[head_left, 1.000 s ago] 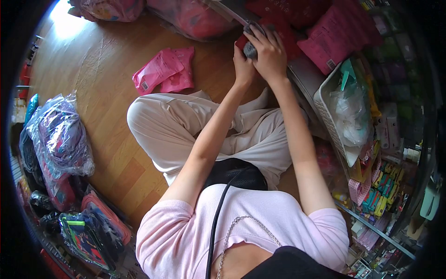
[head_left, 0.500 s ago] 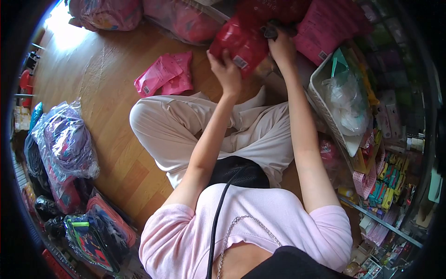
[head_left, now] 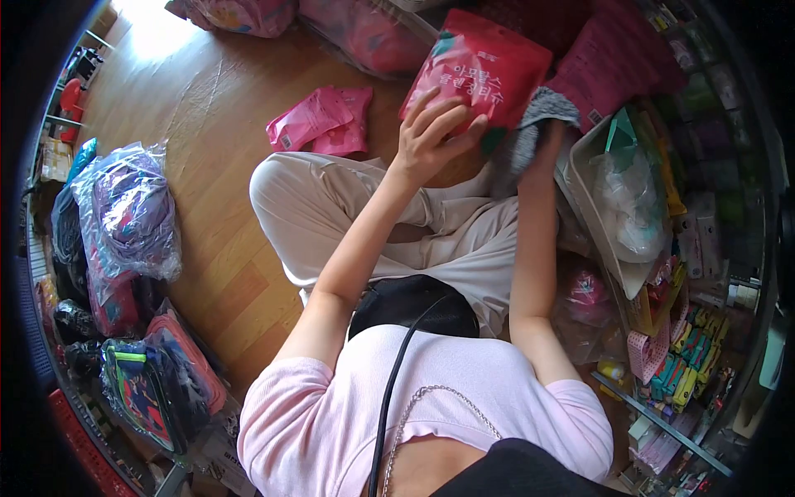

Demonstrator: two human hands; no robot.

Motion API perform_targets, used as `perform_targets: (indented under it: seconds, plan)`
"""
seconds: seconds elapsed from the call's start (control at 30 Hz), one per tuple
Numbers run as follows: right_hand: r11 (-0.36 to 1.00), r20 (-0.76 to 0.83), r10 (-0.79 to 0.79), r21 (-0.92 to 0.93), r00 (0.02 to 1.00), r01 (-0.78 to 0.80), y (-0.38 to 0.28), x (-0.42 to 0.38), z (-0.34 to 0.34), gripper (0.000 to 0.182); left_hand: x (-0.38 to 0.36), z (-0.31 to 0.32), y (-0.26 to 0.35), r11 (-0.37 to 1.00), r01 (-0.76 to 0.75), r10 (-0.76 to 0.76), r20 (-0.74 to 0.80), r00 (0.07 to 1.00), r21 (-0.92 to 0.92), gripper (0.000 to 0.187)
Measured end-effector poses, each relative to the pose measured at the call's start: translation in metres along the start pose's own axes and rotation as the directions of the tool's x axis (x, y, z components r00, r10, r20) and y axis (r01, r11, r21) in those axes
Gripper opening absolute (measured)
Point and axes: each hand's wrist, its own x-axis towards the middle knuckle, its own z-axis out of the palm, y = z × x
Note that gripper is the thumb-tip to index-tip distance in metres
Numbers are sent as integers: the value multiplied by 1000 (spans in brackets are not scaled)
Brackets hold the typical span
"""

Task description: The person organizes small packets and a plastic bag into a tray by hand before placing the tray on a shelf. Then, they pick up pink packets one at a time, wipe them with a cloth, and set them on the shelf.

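can't tell grip of right hand (head_left: pixel 550 142), partly hidden by grey cloth (head_left: pixel 553 105) | see left hand (head_left: pixel 436 139) spread on red pouch (head_left: pixel 489 62) | note white basket (head_left: pixel 603 236) near, dim goods (head_left: pixel 722 124)

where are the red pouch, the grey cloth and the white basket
Red pouch (head_left: pixel 515 68): head view, on the upper right part of its printed front.
Grey cloth (head_left: pixel 553 106): head view, on its speckled upper part.
White basket (head_left: pixel 604 234): head view, on its long side wall.
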Motion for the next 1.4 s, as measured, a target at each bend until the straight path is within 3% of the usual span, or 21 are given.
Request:
perform_targets:
  seconds: [0.03, 0.1, 0.17, 0.3, 0.37, 0.43, 0.47, 0.5, 0.57, 0.6, 0.63, 0.7, 0.73, 0.77, 0.83, 0.87, 0.93, 1.07, 1.17, 1.23, 1.4]
  plan:
    - [985, 39, 116, 122, 992, -120, -4, -5, 2, 45, -7, 0, 2, 996, -47, 50, -36, 998, 71, 35]
    - [992, -72, 118, 61, 990, -113, -5, -4, -2, 49, -14, -4, 4, 986, -86, 96, -63, 993, 141, 44]
    - [958, -296, 170, -171, 940, -228, -6, -5, -3, 52, -20, -11, 1, 982, -117, 109, 59, 992, 148, 48]
    - [899, -182, 276, -299, 944, -321, 3, 4, -5, 34, -25, -22, -2, 994, -47, 31, 151, 988, 103, 42]
    - [924, -225, 290, -185, 930, -333, 9, 3, -5, 26, -29, -27, -3, 999, -34, 26, 192, 981, 37, 37]
    - [953, -184, 228, -159, 956, -258, 17, 7, -16, 27, -36, -27, 5, 929, 355, -365, -108, 925, -105, 35]
    - [953, -187, 227, -158, 956, -257, 19, 5, -14, 27, -40, -33, 10, 866, 497, -499, -79, 863, -53, 37]
    - [965, -189, 177, -159, 966, -208, 23, 3, -12, 29, -47, -32, 11, 866, 497, -500, -75, 863, -54, 37]
    - [974, -195, 128, -161, 973, -160, 27, -5, -7, 30, -61, -29, 15, 602, 690, -775, -87, 626, -401, 41]
    - [979, -211, 108, -147, 971, -141, 27, -9, -3, 29, -67, -30, 20, 388, 729, -858, 67, 509, -564, 39]
    - [983, -227, 89, -134, 970, -122, 28, -11, 0, 28, -70, -27, 25, 386, 730, -859, 68, 507, -564, 39]
    - [990, -231, 91, -81, 969, -112, 34, -13, 1, 27, -67, -18, 39, 54, 685, -874, 297, 384, -727, 48]
    - [995, -235, 92, -25, 968, -101, 39, -13, 1, 26, -63, -12, 49, -62, 723, -887, 370, 276, -688, 55]
    - [995, -235, 92, -25, 968, -101, 44, -15, -1, 26, -61, -10, 60, -63, 724, -887, 371, 276, -687, 55]
    - [996, -285, 43, -59, 958, -62, 57, -18, -4, 26, -58, -8, 76, -305, 666, -776, 583, 240, -681, 68]
    - [980, -218, -107, -190, 970, 65, 54, -28, 19, 25, -55, -5, 76, -308, 665, -776, 584, 239, -681, 68]
    - [967, -260, -124, -250, 958, 57, 53, -34, 25, 24, -45, 3, 72, -100, 697, -768, 501, 399, -710, 84]
    - [950, -288, -125, -310, 949, 32, 51, -39, 25, 26, -39, -3, 64, -140, 659, -777, 495, 389, -739, 94]
    - [952, -279, -119, -305, 953, 30, 52, -44, 28, 28, -37, -8, 59, -170, 677, -780, 518, 352, -716, 89]
    - [954, -291, -98, -301, 952, 6, 53, -46, 28, 29, -31, -13, 57, -245, 660, -810, 524, 263, -710, 83]
    - [911, -247, -169, -409, 954, 55, 60, -48, 19, 40, -34, -15, 46, -214, 635, -833, 478, 278, -742, 73]
